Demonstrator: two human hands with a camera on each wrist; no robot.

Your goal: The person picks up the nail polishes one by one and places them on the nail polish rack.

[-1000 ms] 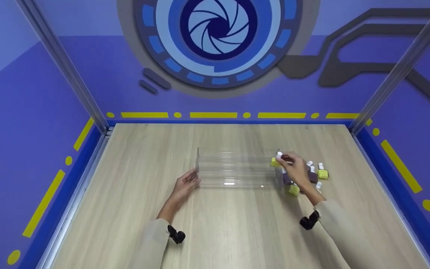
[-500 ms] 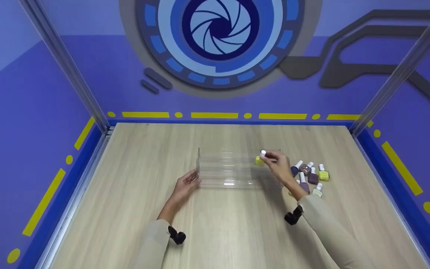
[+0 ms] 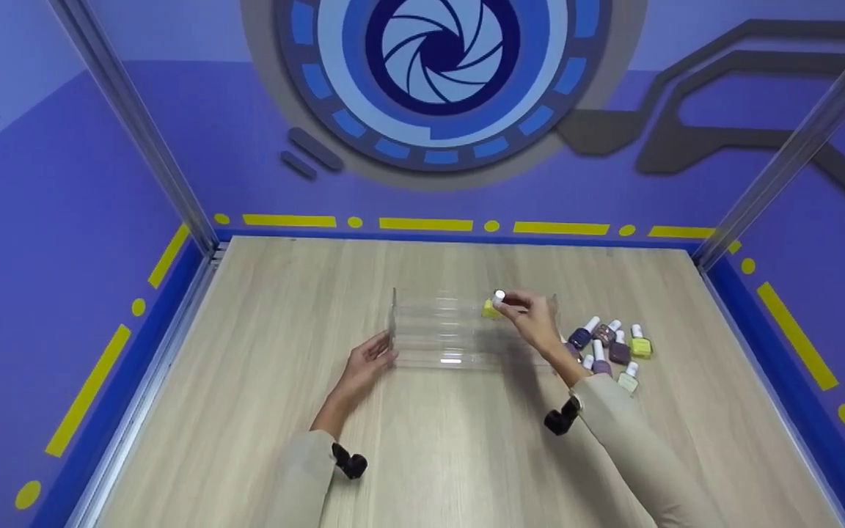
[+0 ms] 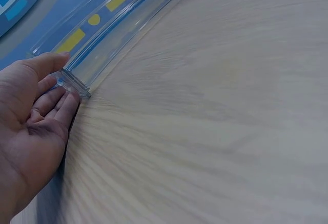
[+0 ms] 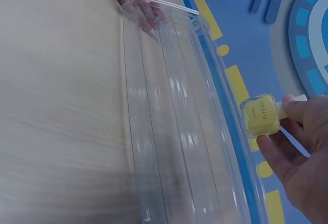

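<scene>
Over the rear of the clear rack (image 3: 430,345), a yellow nail polish bottle (image 5: 260,119) hangs from the right hand (image 3: 531,317), whose thumb and fingers pinch its white cap (image 3: 499,296). The cap is uppermost and the body leans a little to the left; whether the glass touches the plastic beneath, I cannot tell. A second ago this bottle was at the rack's right end; now it is nearer the middle of the rack's length. That, as I judge it, puts it well away from the other bottles, carried but not yet let go. The left hand (image 3: 366,367) is where it was, thumb and bent fingers holding the rack's left end, which seems to keep the rack steady on the wooden table (image 3: 408,455).

Just past the rack's right end is a loose group, now less covered by the right arm (image 3: 568,364): a dark blue bottle (image 3: 580,337), a plum bottle (image 3: 620,353), a pale green bottle (image 3: 628,382) and a second yellow bottle (image 3: 641,347) among them.

On the held bottle, the right wrist view shows dark lettering (image 5: 263,109) that reads MAYREAY, or close to it, with a smaller line beside it too fine to make out. No lettering is legible on the loose bottles.
</scene>
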